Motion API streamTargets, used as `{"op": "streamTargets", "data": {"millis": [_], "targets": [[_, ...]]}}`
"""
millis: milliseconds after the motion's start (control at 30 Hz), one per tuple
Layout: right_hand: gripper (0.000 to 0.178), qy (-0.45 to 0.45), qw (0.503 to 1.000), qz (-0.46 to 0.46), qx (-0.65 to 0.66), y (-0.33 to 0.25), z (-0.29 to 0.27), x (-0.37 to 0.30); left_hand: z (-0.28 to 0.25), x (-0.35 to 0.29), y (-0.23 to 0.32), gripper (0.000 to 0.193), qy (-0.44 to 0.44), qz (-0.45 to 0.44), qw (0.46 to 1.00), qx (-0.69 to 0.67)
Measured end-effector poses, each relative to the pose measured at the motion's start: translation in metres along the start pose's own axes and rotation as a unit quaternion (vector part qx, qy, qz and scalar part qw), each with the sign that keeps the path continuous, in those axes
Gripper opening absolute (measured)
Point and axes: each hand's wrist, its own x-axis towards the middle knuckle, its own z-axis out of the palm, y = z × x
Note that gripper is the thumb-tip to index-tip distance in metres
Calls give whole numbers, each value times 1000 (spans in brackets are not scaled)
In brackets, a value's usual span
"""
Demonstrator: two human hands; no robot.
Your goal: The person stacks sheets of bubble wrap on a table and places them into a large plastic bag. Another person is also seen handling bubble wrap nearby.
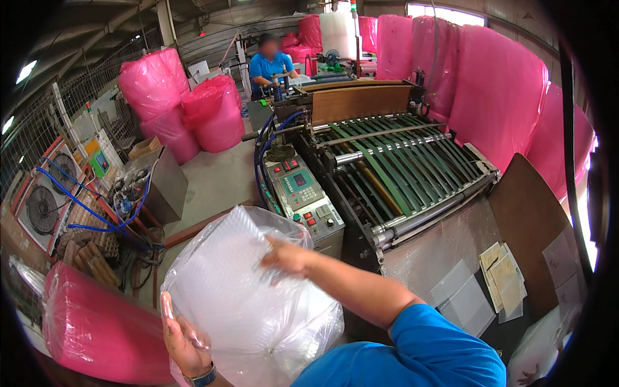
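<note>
A large clear plastic bag (pixel 248 303) filled with a stack of white bubble-wrap sheets sits in front of me at the lower centre. My left hand (pixel 182 342) grips the bag's lower left edge, with a dark watch on that wrist. My right hand (pixel 288 258) rests flat on the upper right side of the bag, fingers pointing left, its blue-sleeved arm reaching in from the lower right.
A machine with green conveyor belts (pixel 400 164) and a control panel (pixel 303 193) stands right of the bag. Pink bubble-wrap rolls (pixel 496 97) line the right wall, with pink bags (pixel 180 103) at the back left. A pink bundle (pixel 97 329) lies lower left. Another person in blue (pixel 269 64) works behind the machine.
</note>
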Motion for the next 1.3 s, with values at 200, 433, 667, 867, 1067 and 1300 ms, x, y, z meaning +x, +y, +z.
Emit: {"op": "streamTargets", "data": {"millis": [200, 433, 667, 867, 1067, 1300], "targets": [[64, 79, 993, 23, -87, 125, 70, 33, 13, 14, -4, 52, 40, -15, 997, 65], [75, 21, 989, 68, -128, 66, -25, 5, -16, 22, 7, 49, 27, 49, 998, 29], [76, -129, 986, 93, -45, 107, 60, 23, 43, 6, -51, 48, -177, -153, 957, 170], [64, -142, 926, -61, -345, 135, 31, 8, -8, 16, -136, 45, -230, -125, 843, 470], [59, 128, 706, -123, -685, 122, -42, -93, -65, 18, -205, 33, -179, 56, 736, 650], [59, 161, 870, 14, -467, 201, -74, -206, -59, 42, -229, 49, -122, -282, 841, 446]]}}
